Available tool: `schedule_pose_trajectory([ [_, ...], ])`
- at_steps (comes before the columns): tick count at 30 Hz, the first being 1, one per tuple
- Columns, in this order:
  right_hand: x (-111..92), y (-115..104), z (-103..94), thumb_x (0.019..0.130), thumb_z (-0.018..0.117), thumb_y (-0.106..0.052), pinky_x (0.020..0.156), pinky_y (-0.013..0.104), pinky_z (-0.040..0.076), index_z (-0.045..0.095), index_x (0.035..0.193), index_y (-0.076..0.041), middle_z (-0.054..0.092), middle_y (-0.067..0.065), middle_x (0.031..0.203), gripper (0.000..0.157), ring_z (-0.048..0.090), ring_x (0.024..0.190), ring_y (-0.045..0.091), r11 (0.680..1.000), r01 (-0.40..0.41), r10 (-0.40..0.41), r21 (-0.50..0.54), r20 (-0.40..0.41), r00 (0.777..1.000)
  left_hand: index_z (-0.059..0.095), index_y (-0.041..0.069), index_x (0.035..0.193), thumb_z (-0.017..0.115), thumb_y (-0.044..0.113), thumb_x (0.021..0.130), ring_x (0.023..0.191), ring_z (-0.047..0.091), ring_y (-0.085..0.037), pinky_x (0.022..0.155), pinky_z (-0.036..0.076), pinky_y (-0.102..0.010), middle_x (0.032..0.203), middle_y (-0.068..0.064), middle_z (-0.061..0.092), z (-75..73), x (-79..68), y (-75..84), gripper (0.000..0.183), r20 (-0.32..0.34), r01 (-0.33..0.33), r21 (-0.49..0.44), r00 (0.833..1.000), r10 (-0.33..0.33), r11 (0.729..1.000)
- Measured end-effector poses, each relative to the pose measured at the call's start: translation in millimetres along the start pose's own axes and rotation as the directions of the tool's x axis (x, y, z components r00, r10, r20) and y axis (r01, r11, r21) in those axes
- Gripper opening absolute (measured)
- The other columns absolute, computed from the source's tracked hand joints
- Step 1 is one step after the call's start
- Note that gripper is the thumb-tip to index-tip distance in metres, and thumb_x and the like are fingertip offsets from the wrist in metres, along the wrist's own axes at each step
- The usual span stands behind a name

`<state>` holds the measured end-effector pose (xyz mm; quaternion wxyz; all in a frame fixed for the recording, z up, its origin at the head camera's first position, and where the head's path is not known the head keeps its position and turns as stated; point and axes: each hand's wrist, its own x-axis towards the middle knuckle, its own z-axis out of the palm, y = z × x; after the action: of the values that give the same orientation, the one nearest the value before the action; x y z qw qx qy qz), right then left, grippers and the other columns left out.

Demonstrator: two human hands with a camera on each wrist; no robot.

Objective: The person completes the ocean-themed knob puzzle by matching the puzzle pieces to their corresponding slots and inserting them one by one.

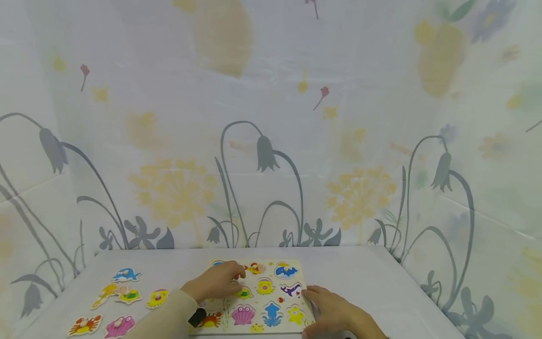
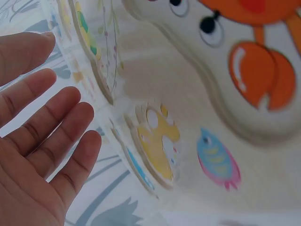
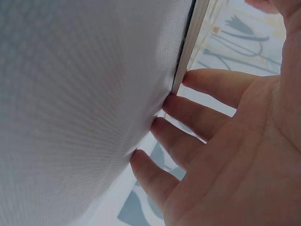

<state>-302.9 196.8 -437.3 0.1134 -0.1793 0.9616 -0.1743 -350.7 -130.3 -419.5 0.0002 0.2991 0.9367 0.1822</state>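
Observation:
A sea-animal puzzle board (image 1: pixel 237 331) lies on the table before me. My left hand (image 1: pixel 215 281) hovers over its upper left part, hiding some pictures. In the left wrist view this hand (image 2: pixel 44 141) has its fingers extended and holds nothing, with the board's crab picture (image 2: pixel 263 70) to the right. My right hand (image 1: pixel 334 310) is at the board's right edge. In the right wrist view the index fingertip of that hand (image 3: pixel 221 141) touches the wooden board edge (image 3: pixel 190 52), while its other fingertips rest on the white cloth.
Several loose pieces lie left of the board: a blue fish-shaped piece (image 1: pixel 127 274), a yellow piece (image 1: pixel 103 296), a green turtle (image 1: pixel 129 295), a yellow octopus (image 1: pixel 157 298), a crab (image 1: pixel 85 325) and a pink shell (image 1: pixel 120 326). Behind the table hangs a flower-patterned curtain (image 1: pixel 271 103).

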Motion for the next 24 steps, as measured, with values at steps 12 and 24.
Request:
schedule_pose_trajectory([
  [12,-1,-3,0.5,0.060,0.079,-0.058,0.098,0.063,0.033,0.052,0.137,-0.017,0.045,0.009,0.142,0.091,0.041,0.129,0.038,1.000,0.002,-0.002,-0.005,-0.006,1.000,0.065,0.012,0.100,0.072,0.024,0.083,0.080,0.052,-0.012,0.076,0.048,-0.038,0.090,0.004,0.057,-14.7,-37.3,-24.3,0.022,-0.060,0.012,0.063,0.998,-0.008,0.998],
  [24,0,-1,-0.8,0.061,0.078,-0.059,0.098,0.061,0.034,0.050,0.138,-0.015,0.045,0.009,0.142,0.092,0.041,0.130,0.037,0.999,0.019,-0.019,-0.029,-0.002,1.000,0.063,0.014,0.098,0.072,0.020,0.082,0.077,0.048,-0.015,0.072,0.045,-0.041,0.085,0.005,0.052,-23.0,-60.0,-51.4,0.019,-0.095,0.101,0.025,0.991,-0.099,0.995],
])
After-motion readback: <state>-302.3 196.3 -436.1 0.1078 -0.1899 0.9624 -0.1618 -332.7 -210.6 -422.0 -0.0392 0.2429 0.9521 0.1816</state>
